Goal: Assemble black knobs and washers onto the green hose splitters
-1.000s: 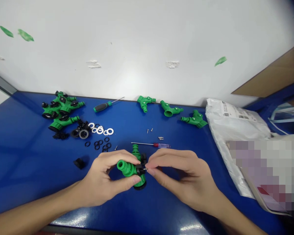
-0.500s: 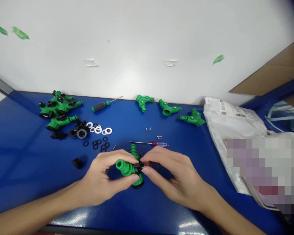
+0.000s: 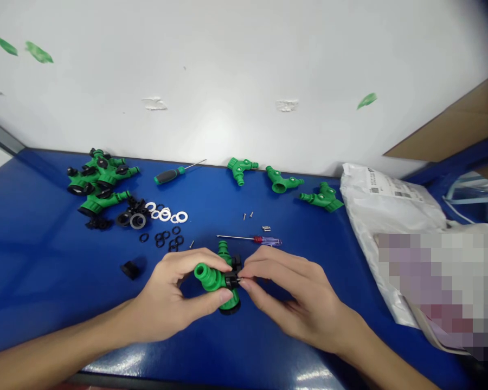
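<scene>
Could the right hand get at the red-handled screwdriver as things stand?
Probably yes. The small red-handled screwdriver lies just beyond the right hand, with nothing between them on the blue table. But its fingertips are pinched on the black part of the green hose fitting, so they'd likely have to let go first.

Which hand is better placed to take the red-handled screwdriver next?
Right, probably: the right hand sits closer to the red-handled screwdriver, while the left hand is wrapped around the green hose fitting.
</scene>
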Action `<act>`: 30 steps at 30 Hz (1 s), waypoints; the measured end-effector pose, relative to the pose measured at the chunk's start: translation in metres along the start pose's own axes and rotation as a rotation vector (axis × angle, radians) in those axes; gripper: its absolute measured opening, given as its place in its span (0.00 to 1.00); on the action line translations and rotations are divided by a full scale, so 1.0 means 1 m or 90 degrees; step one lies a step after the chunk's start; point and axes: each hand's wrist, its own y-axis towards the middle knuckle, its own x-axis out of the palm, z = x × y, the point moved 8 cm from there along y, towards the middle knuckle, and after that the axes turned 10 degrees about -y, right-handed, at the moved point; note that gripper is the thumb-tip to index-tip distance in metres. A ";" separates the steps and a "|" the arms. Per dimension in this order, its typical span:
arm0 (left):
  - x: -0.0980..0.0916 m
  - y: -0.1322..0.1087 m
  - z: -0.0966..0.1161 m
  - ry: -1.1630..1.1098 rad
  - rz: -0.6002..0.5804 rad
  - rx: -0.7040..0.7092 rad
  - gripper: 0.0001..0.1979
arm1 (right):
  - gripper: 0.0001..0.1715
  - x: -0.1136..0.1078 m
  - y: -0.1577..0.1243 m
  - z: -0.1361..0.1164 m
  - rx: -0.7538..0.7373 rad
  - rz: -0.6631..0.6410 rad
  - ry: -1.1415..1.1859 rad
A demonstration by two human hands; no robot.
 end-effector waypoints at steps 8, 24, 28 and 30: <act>0.001 0.000 0.004 0.010 -0.010 0.034 0.13 | 0.06 -0.003 0.002 0.001 0.017 -0.010 0.039; 0.001 -0.001 0.005 0.023 -0.013 0.041 0.14 | 0.06 -0.001 0.001 0.007 0.071 -0.041 0.068; 0.002 0.000 0.005 0.023 -0.009 0.043 0.12 | 0.05 0.002 0.000 0.005 0.069 -0.043 0.070; 0.002 0.000 0.006 0.019 -0.006 0.045 0.12 | 0.04 0.004 0.000 0.004 0.063 -0.043 0.050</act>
